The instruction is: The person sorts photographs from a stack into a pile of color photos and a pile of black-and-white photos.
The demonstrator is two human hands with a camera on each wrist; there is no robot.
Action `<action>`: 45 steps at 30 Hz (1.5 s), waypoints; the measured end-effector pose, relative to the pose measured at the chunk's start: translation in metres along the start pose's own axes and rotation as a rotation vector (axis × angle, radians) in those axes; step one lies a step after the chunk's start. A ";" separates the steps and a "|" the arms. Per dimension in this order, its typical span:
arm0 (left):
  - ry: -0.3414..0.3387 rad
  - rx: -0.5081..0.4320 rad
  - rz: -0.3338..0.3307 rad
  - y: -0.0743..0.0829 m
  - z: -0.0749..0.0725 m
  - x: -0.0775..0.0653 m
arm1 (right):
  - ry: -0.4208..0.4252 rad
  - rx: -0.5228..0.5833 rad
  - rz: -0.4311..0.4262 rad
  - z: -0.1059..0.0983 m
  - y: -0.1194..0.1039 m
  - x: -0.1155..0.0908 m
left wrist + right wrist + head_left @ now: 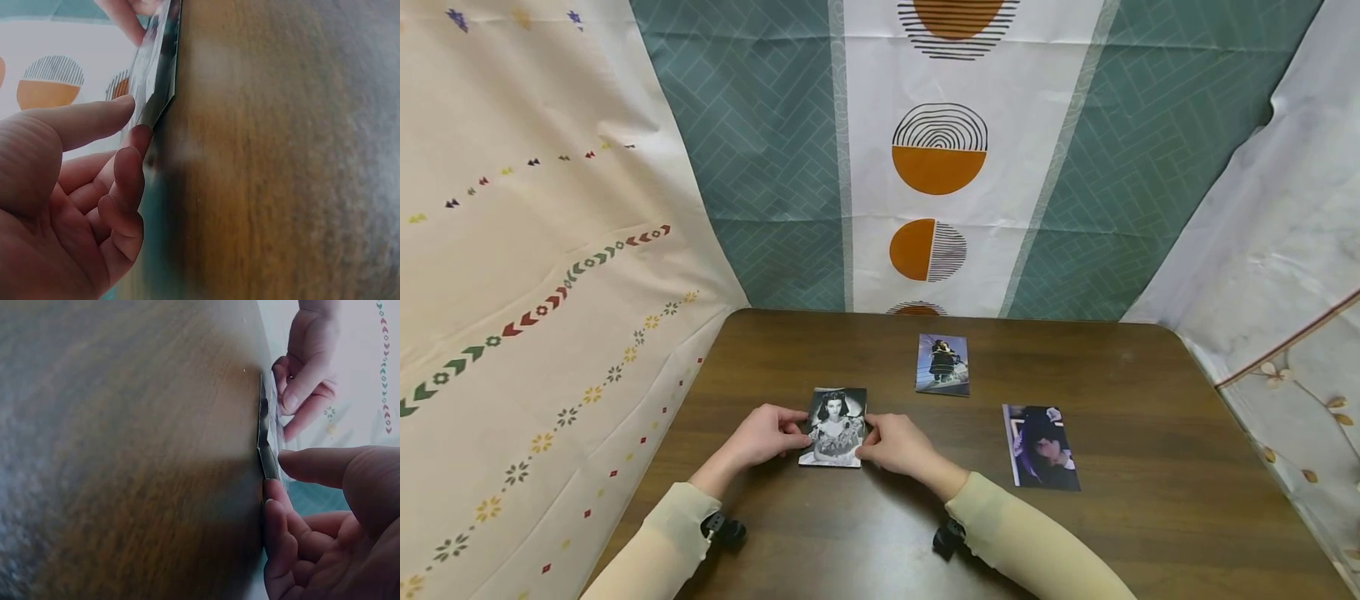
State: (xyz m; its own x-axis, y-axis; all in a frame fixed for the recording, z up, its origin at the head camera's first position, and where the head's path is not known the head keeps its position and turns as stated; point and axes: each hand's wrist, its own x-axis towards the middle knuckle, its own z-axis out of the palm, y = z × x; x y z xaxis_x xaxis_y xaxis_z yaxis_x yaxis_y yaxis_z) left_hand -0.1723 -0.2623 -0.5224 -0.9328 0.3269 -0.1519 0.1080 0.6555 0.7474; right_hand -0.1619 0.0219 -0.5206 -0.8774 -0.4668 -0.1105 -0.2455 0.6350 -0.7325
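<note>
Black-and-white photo card [832, 428]: well left of purple photo card [1041, 447]. Pinched at opposite side edges by left hand [767, 433] and right hand [898, 444]. Likely light, slick-faced, stiff yet easily creased; best taken by edges, not face.

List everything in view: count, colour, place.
Held photo: 1 showing, greyscale, between hands; any beneath uncountable
Far photo: 1, bluish, table's back half
Rightmost photo: 1, purple-black, right of both hands
Table: 1, brown, beneath photos
Backdrop: 1, teal, white, orange, behind table
Left cloth: 1, cream, left
Right cloth: 1, whitish, right
Wrist cameras: 2, black, both wrists
Sleeves: 2, pale yellow, both arms
Left hand: 1, held photo's left edge
Right hand: 1, held photo's right edge
</note>
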 end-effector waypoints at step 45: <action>0.044 -0.028 -0.021 0.000 0.007 0.005 | 0.050 -0.075 0.013 0.002 0.001 0.004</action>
State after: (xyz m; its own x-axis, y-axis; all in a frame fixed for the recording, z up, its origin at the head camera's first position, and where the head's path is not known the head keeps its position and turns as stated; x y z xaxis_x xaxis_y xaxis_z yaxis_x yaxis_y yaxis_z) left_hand -0.1749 -0.2556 -0.5279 -0.9490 0.2825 -0.1400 0.0789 0.6427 0.7620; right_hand -0.1651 0.0192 -0.5233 -0.8998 -0.4280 -0.0849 -0.2623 0.6860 -0.6787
